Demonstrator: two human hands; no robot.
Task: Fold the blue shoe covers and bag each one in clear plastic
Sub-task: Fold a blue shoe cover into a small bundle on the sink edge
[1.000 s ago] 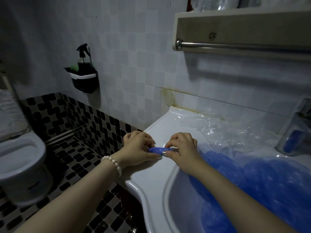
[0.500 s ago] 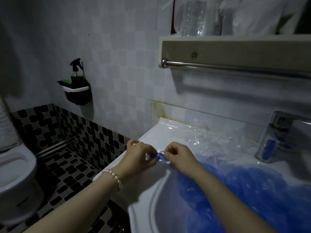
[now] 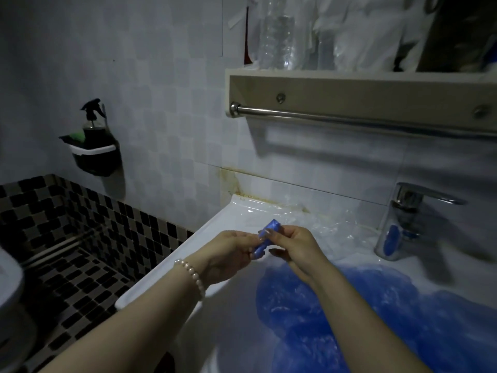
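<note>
Dim bathroom tiling is filling the upper half of the head view, with a white sink point(image 3: 172, 267) running diagonally through the lower centre. At mid-frame, both hands are meeting just above the sink's flat ledge. The left hand point(image 3: 228, 251) is pinching the lower end of a folded blue shoe cover point(image 3: 265, 239), and the right hand point(image 3: 293, 244) is pinching its upper part, fingers curled round it, so the small bundle is standing tilted between them. To the lower right, a heap of blue shoe covers point(image 3: 376, 319) is lying in the basin, waiting to be folded. Just beyond the hands, toward centre right, crumpled clear plastic bags point(image 3: 309, 219) are resting on the ledge, near a chrome tap point(image 3: 400, 219). A shelf point(image 3: 349, 82) is hanging at upper right, and a spray bottle holder point(image 3: 94, 154) is sitting on the wall at the left.

Folding looks about finished for this cover; bagging is likely coming next. That would call for one hand keeping the bundle tight while the other is freeing a single bag and opening its mouth.
</note>
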